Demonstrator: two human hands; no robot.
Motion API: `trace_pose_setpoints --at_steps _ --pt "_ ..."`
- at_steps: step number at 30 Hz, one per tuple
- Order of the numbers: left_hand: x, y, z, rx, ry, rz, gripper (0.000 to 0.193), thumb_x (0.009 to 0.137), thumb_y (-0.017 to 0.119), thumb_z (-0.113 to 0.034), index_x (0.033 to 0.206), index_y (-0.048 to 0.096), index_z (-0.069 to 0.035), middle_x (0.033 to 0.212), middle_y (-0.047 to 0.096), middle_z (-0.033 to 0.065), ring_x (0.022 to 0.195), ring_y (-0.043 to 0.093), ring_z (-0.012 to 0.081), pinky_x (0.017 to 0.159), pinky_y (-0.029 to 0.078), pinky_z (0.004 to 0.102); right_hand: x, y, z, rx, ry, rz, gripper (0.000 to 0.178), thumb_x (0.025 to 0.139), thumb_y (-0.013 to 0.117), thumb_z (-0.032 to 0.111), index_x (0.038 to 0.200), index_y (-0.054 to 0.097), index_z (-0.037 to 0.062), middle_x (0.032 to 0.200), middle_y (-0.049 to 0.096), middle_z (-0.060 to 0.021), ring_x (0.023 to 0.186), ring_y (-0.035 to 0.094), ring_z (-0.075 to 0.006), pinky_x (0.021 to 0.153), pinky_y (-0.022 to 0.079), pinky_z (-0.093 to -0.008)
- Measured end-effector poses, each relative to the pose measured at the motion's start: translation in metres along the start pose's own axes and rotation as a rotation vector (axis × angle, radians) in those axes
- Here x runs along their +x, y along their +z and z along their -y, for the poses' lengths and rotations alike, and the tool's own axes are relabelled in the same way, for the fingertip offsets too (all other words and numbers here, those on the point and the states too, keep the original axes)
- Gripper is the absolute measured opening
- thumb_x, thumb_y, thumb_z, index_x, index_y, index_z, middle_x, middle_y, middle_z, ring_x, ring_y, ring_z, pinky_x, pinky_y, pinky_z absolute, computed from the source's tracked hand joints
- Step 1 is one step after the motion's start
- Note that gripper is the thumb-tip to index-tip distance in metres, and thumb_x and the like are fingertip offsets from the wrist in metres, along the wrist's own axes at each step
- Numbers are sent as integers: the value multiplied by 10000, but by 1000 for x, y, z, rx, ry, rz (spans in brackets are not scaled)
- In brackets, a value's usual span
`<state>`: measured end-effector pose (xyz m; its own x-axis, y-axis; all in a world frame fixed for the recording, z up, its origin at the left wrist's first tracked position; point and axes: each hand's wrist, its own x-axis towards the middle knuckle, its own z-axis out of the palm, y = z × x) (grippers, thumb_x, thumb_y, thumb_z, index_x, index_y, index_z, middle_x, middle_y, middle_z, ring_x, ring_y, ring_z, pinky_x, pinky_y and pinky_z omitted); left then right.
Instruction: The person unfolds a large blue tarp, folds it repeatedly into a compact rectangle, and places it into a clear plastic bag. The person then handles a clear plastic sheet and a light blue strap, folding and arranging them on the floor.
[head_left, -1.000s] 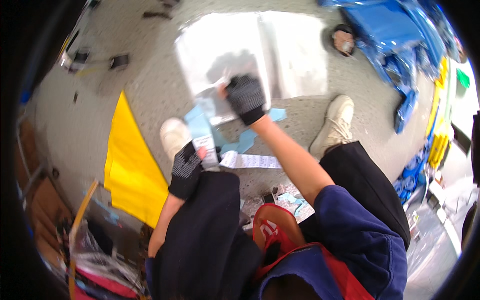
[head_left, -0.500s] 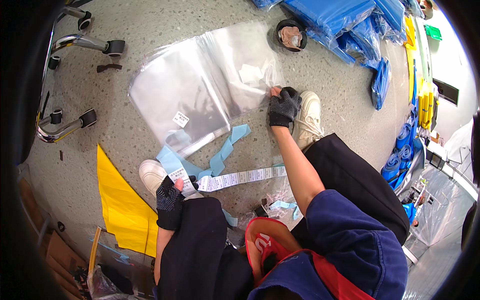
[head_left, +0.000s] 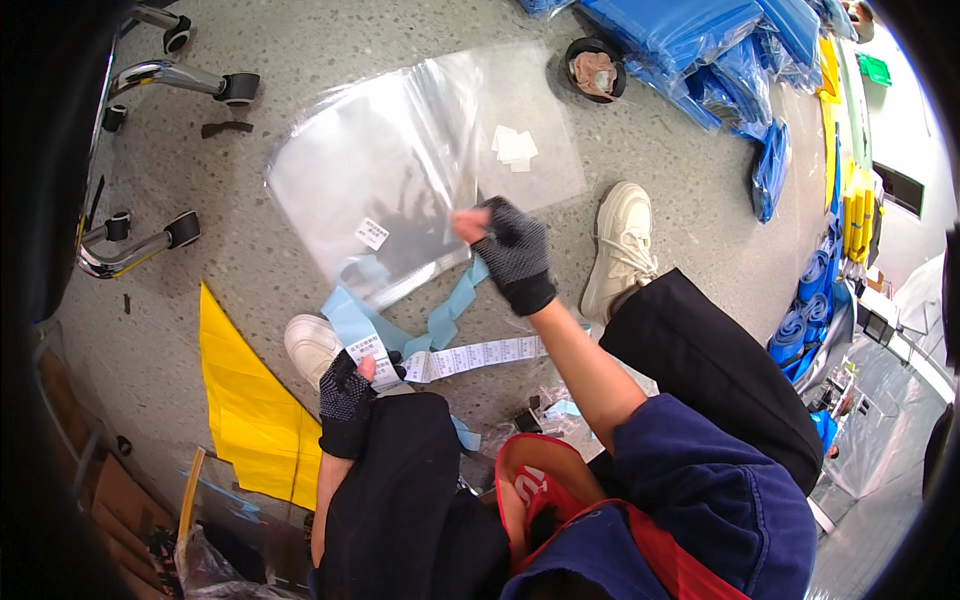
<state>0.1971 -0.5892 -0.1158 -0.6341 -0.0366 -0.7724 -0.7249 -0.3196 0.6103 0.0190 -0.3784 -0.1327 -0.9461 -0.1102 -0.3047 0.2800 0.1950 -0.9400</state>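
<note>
My left hand (head_left: 347,400), in a black fingerless glove, rests by my left shoe and is closed on a strip of white printed labels (head_left: 480,356). Light blue backing tape (head_left: 455,312) curls beyond it. My right hand (head_left: 512,250), gloved alike, hangs over the near right part of a stack of clear plastic bags (head_left: 340,170). Its fingertips are smeared by motion, so I cannot make out a grip. One printed label (head_left: 372,233) lies on the left stack. White label-like squares (head_left: 516,147) show on the clear bags spread at the right.
Blue plastic-wrapped packages (head_left: 690,50) lie far right, beside a dark bowl (head_left: 594,72) with crumpled material in it. Chair legs on casters (head_left: 165,80) stand at the left. A yellow sheet (head_left: 250,410) lies near left. My right shoe (head_left: 620,240) stands right of the bags.
My right hand has left the right-hand bag's near edge and swung left over the left stack. The right-hand bag now lies flatter. My left hand still holds the label strip.
</note>
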Motion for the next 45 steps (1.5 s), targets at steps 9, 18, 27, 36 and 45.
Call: trace_pose_setpoints --at_steps 9,18,27,36,45 --pt "-2 -8 9 33 -7 -43 380 932 532 -250 1188 525 31 982 655 129 839 645 205 764 507 321 -12 46 -16 -481 -460 51 158 726 742 136 700 631 28 613 534 -115 567 532 -286 546 427 -364" --pt "-3 6 -6 -52 -1 -1 354 928 552 -266 1134 566 21 974 662 108 846 636 184 783 488 305 87 -128 -93 -30 71 -914 325 901 584 291 1049 589 1 950 632 -98 854 583 -193 767 459 -311" --pt "3 11 -9 8 86 3 351 938 539 -246 1148 565 34 992 656 112 906 624 201 821 480 314 263 -221 -68 -1638 -263 -483 267 759 602 350 943 682 174 917 653 -129 872 619 -335 754 492 -451" --pt "-4 -2 -15 79 178 -69 412 959 487 -294 1237 477 10 1078 611 124 970 606 202 851 472 308 47 21 -9 -413 200 862 529 826 662 408 1158 588 4 1070 644 -157 1008 607 -264 877 483 -339" --pt "-12 -13 -75 -516 254 -244 350 944 509 -286 1146 524 0 1015 620 112 925 623 207 851 504 343 -57 60 14 265 627 1083 436 830 680 237 1188 514 51 914 623 -83 727 598 -111 634 493 -253"
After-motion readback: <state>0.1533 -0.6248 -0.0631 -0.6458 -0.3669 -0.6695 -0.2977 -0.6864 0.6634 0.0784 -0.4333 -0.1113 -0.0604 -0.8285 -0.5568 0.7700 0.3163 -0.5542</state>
